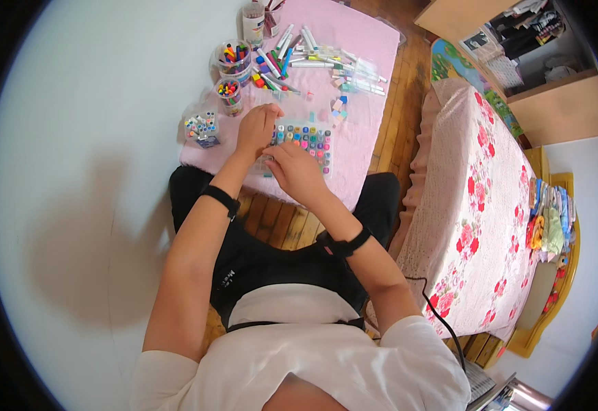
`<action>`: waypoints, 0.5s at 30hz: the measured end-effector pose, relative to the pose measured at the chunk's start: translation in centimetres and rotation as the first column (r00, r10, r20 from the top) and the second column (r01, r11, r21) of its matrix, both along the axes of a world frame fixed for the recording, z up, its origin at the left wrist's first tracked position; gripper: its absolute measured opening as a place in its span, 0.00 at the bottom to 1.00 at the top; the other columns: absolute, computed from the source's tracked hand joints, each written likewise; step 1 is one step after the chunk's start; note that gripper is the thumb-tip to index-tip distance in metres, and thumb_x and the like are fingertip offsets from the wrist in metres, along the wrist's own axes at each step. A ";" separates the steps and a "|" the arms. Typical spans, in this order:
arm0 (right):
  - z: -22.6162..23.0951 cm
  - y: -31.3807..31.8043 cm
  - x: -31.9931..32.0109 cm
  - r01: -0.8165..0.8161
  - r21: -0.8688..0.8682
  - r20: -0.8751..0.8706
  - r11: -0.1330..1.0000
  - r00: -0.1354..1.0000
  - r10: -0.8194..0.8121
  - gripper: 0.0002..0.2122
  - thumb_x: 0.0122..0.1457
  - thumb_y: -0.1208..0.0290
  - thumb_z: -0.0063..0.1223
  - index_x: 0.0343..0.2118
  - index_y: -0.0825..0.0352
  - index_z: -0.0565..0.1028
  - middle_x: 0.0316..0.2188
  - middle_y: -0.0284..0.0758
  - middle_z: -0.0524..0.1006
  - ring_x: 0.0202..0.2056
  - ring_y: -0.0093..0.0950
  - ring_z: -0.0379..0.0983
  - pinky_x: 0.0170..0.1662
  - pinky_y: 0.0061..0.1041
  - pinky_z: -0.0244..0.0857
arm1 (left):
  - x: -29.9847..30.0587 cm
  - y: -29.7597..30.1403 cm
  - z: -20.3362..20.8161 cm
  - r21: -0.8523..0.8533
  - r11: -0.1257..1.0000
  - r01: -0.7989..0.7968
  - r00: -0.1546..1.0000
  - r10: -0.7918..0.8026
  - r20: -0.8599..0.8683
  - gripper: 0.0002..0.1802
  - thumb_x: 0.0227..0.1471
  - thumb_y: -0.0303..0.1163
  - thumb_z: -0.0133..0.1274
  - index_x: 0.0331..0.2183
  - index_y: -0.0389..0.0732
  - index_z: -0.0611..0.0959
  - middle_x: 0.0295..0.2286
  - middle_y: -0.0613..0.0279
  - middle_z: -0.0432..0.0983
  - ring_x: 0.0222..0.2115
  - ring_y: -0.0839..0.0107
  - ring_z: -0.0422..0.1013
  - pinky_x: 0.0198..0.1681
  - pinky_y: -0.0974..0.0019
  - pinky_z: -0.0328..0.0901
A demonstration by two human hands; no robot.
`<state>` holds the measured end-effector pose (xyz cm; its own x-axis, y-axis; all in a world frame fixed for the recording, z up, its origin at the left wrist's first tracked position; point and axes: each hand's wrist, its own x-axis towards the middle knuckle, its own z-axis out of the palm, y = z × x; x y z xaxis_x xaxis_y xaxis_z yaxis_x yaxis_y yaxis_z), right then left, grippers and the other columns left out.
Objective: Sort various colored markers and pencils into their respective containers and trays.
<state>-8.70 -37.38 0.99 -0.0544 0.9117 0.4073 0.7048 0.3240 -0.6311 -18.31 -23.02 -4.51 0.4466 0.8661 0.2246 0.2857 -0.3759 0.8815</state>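
Observation:
A clear case point(331, 147) holding rows of markers with coloured caps stands at the near edge of the pink-covered table. My left hand point(259, 128) is over the case's left side, seen edge-on, its fingers stretched forward with nothing visible in them. Across the left rows lies my right hand point(296, 169), its fingers bent and drawn together close to my left wrist. Whatever those fingertips grip is too small or hidden to make out. Several caps show between and beyond my hands.
Left of the case stand a clear box of markers point(201, 127), a small tub of pens point(230, 96) and a larger tub point(234, 60). Loose markers point(312, 64) and small coloured blocks point(340, 104) lie farther back. A white wall borders the left; a flowered bed point(473, 205) is right.

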 end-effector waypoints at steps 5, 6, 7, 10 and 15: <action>2.4 0.9 5.2 0.234 0.165 0.046 0.958 0.968 -0.245 0.13 0.53 0.76 0.63 0.42 0.66 0.77 0.39 0.43 0.75 0.43 0.44 0.71 0.47 0.39 0.65 | -0.5 -0.1 0.3 0.116 0.993 0.015 0.999 -0.011 -0.039 0.21 0.67 0.42 0.39 0.34 0.38 0.82 0.33 0.54 0.80 0.37 0.57 0.76 0.42 0.56 0.68; 2.0 1.0 6.6 0.313 0.153 0.073 0.937 0.942 -0.327 0.15 0.54 0.75 0.63 0.45 0.67 0.75 0.42 0.45 0.75 0.46 0.47 0.71 0.50 0.41 0.65 | -0.3 -0.3 0.7 0.110 0.994 0.014 0.999 -0.008 -0.048 0.21 0.67 0.42 0.39 0.34 0.38 0.82 0.33 0.54 0.80 0.37 0.57 0.76 0.42 0.56 0.68; 1.0 1.3 8.0 0.312 0.145 0.067 0.939 0.944 -0.324 0.15 0.54 0.75 0.63 0.45 0.67 0.75 0.42 0.45 0.75 0.46 0.47 0.71 0.50 0.41 0.65 | -0.1 -0.6 1.1 0.009 1.000 0.005 1.000 -0.005 -0.024 0.21 0.67 0.41 0.40 0.34 0.38 0.82 0.33 0.54 0.80 0.38 0.57 0.75 0.44 0.57 0.67; -4.2 1.2 10.8 0.435 -0.231 -0.081 0.870 0.883 -0.463 0.31 0.66 0.61 0.54 0.64 0.75 0.58 0.53 0.58 0.71 0.58 0.54 0.65 0.60 0.42 0.60 | -0.6 -0.4 1.1 0.017 0.998 -0.059 0.998 0.059 0.000 0.21 0.68 0.42 0.41 0.36 0.37 0.82 0.36 0.55 0.79 0.42 0.58 0.74 0.48 0.59 0.66; -6.8 0.9 9.3 0.177 -0.524 -0.447 0.833 0.776 -0.446 0.34 0.71 0.51 0.40 0.68 0.75 0.52 0.63 0.57 0.63 0.65 0.43 0.60 0.65 0.33 0.55 | -3.3 -1.6 -1.9 -0.074 0.975 -0.210 0.956 0.220 0.194 0.24 0.69 0.45 0.40 0.53 0.37 0.76 0.52 0.54 0.72 0.56 0.63 0.66 0.62 0.61 0.57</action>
<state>0.64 -36.43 -5.81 0.3655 0.9172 -0.1585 0.2219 -0.2512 -0.9422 -21.57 -24.67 -6.39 0.1992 0.9495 0.2422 0.1705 -0.2770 0.9456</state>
